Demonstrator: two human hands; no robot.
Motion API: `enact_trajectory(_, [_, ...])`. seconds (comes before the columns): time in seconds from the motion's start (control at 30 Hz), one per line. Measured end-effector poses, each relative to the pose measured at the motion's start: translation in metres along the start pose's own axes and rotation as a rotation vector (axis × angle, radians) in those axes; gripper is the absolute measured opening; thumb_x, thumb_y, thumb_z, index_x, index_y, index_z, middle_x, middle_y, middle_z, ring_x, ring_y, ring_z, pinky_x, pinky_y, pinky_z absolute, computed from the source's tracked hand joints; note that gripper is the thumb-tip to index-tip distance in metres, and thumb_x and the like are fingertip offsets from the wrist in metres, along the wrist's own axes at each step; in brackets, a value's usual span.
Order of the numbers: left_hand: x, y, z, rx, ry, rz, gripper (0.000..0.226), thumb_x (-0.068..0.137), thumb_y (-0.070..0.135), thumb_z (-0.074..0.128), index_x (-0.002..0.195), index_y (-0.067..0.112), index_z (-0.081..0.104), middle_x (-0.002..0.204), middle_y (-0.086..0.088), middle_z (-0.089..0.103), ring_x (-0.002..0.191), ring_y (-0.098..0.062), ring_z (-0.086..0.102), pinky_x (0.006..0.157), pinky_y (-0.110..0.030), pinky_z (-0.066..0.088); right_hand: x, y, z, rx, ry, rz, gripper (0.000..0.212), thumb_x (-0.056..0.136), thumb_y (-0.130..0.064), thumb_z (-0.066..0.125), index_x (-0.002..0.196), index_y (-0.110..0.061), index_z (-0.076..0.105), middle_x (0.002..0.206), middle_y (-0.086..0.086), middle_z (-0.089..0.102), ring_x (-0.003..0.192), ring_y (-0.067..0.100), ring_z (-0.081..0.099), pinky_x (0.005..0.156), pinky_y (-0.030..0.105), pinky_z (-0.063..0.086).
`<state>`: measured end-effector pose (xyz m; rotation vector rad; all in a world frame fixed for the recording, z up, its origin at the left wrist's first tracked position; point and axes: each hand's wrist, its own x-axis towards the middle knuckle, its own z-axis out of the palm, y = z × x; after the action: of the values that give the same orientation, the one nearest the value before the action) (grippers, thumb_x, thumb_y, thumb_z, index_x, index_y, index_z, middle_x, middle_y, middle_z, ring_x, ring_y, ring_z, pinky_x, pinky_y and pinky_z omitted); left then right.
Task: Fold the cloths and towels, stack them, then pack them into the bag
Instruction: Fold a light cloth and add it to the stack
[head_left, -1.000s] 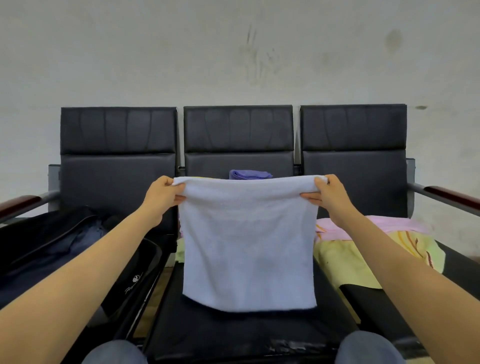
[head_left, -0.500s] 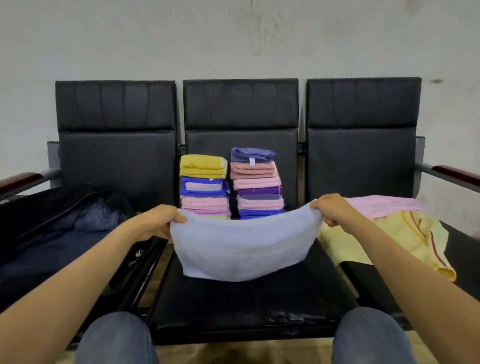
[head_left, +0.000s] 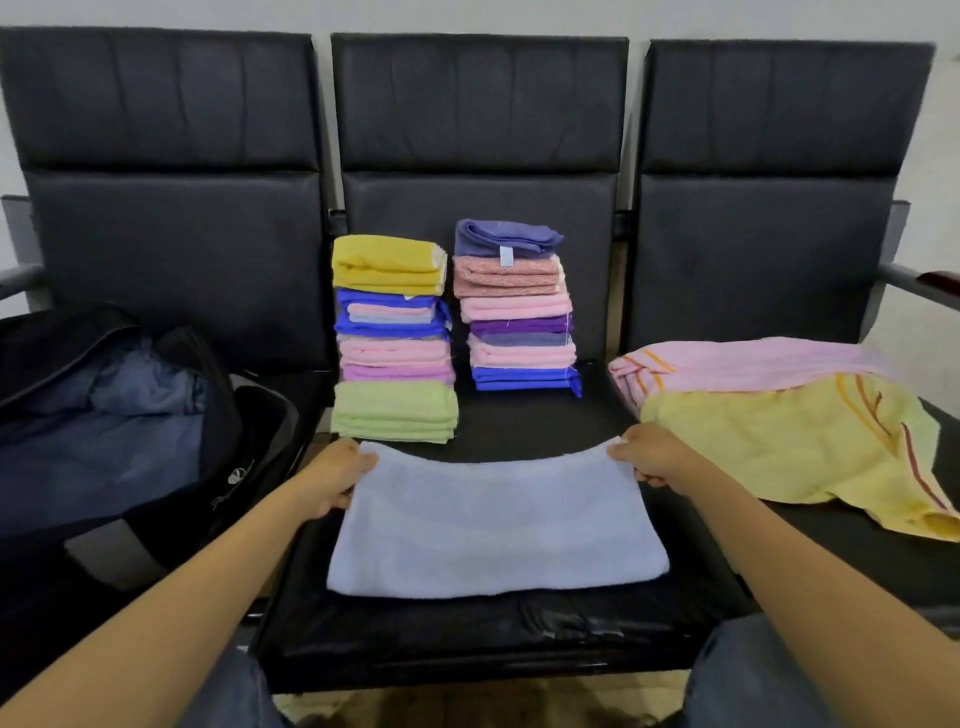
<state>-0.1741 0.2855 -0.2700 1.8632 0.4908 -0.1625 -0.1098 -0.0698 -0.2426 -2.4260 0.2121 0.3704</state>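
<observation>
Towel: pale blue terry towel lies flat on the front of the middle seat of the black padded bench. It looks doubled, with the rounded edge toward the person, and the far edge sags between its two held corners.
Left hand: left hand pinches the far left corner, fingers curled round the edge.
Right hand: right hand pinches the far right corner the same way, closed on the cloth.
Reason for hold: probably to keep the layers aligned and the cloth taut enough to lie without wrinkles, ready for the next fold.
Stacks: yellow-topped stack of folded cloths and purple-topped stack of folded cloths stand side by side at the back of the same seat. Likely set there to leave the front free as a folding area.
Unfolded: pink striped towel and yellow striped towel lie rumpled on the right seat, the yellow overlapping the pink, near the right hand. Probably next in line.
Bag: dark open bag sits on the left seat, mouth open and blue fabric showing inside. No stack is in it yet.
Stage: folding mostly done, packing not begun.
</observation>
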Motion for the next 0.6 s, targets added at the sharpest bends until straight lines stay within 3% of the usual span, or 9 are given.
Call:
enact_trajectory(0.13, [0.03, -0.002, -0.005, -0.084, 0.04, -0.009, 0.009, 0.097, 0.011, 0.05, 0.105, 0.008, 0.053, 0.097, -0.008, 0.062, 0.079, -0.021, 0.06, 0.057, -0.032, 0.05, 0.027, -0.008, 0.005, 0.04, 0.07, -0.007, 0.018, 0.096, -0.022, 0.053, 0.099, -0.005, 0.053, 0.066, 0.009, 0.047, 0.056, 0.018, 0.043, 0.047, 0.025, 0.035])
enact_trajectory(0.23, [0.049, -0.014, -0.004, 0.062, 0.061, 0.009, 0.012, 0.096, 0.013, 0.054, 0.087, 0.004, 0.056, 0.087, -0.013, 0.063, 0.073, -0.024, 0.061, 0.053, -0.028, 0.053, 0.041, -0.003, 0.02, 0.04, 0.095, -0.028, 0.027, 0.091, -0.022, 0.059, 0.11, -0.005, 0.049, 0.083, 0.012, 0.054, 0.065, 0.023, 0.051, 0.051, 0.029, 0.041])
enact_trajectory(0.27, [0.055, -0.019, -0.003, 0.124, 0.076, 0.026, 0.014, 0.093, 0.014, 0.059, 0.083, 0.004, 0.058, 0.086, -0.013, 0.064, 0.075, -0.025, 0.062, 0.057, -0.029, 0.053, 0.043, 0.0, 0.025, -0.004, 0.084, -0.037, 0.034, 0.089, -0.022, 0.062, 0.115, -0.006, 0.046, 0.093, 0.013, 0.055, 0.072, 0.025, 0.054, 0.056, 0.03, 0.043])
enact_trajectory(0.33, [0.062, -0.027, -0.003, 0.259, 0.076, 0.052, 0.017, 0.083, 0.017, 0.071, 0.092, 0.003, 0.064, 0.096, -0.012, 0.068, 0.085, -0.025, 0.064, 0.068, -0.031, 0.052, 0.043, 0.008, 0.036, -0.188, 0.05, -0.045, 0.047, 0.086, -0.022, 0.066, 0.123, -0.007, 0.041, 0.115, 0.015, 0.052, 0.096, 0.03, 0.057, 0.073, 0.032, 0.043])
enact_trajectory(0.4, [0.066, -0.029, -0.003, 0.507, 0.094, 0.024, 0.055, 0.073, 0.029, 0.081, 0.114, 0.002, 0.058, 0.118, -0.013, 0.059, 0.105, -0.025, 0.058, 0.08, -0.033, 0.051, 0.042, 0.01, 0.045, -0.358, 0.034, -0.049, 0.056, 0.085, -0.021, 0.068, 0.13, -0.009, 0.036, 0.128, 0.015, 0.042, 0.109, 0.032, 0.055, 0.08, 0.033, 0.043])
enact_trajectory(0.5, [0.062, -0.025, 0.0, 0.894, 0.091, -0.101, 0.091, 0.069, 0.056, 0.075, 0.134, 0.003, 0.041, 0.136, -0.016, 0.039, 0.128, -0.03, 0.037, 0.1, -0.036, 0.039, 0.042, 0.004, 0.055, -0.468, 0.059, -0.14, 0.054, 0.085, -0.015, 0.067, 0.128, -0.014, 0.034, 0.126, 0.013, 0.038, 0.095, 0.028, 0.059, 0.078, 0.034, 0.05])
enact_trajectory(0.6, [0.057, -0.022, 0.005, 1.073, 0.023, -0.109, 0.075, 0.078, 0.062, 0.062, 0.13, 0.011, 0.048, 0.135, -0.013, 0.043, 0.129, -0.031, 0.034, 0.101, -0.035, 0.033, 0.041, -0.005, 0.06, -0.532, -0.005, -0.296, 0.038, 0.088, -0.019, 0.064, 0.118, -0.018, 0.041, 0.12, 0.008, 0.041, 0.089, 0.025, 0.057, 0.079, 0.034, 0.051])
